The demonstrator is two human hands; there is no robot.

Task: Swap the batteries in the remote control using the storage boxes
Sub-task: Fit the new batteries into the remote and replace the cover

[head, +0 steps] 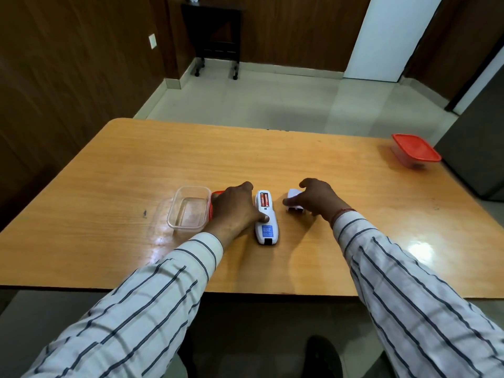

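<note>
The white remote control (266, 223) lies face down on the wooden table (272, 159). Its battery bay is uncovered and shows two red batteries (264, 199). My left hand (234, 208) holds the remote from its left side, thumb pressed across the remote's middle. A red lid (215, 194) shows partly under that hand. Next to the lid stands a clear storage box (188, 208), lidless, with nothing visible inside. To the right of the remote, my right hand (313, 199) pinches the white battery cover (294, 194) low on the table.
A second clear box with a red lid (416, 150) on it stands at the table's far right corner, next to a grey cabinet (474, 148). A dark side table on wheels (215, 36) stands on the tiled floor beyond the table.
</note>
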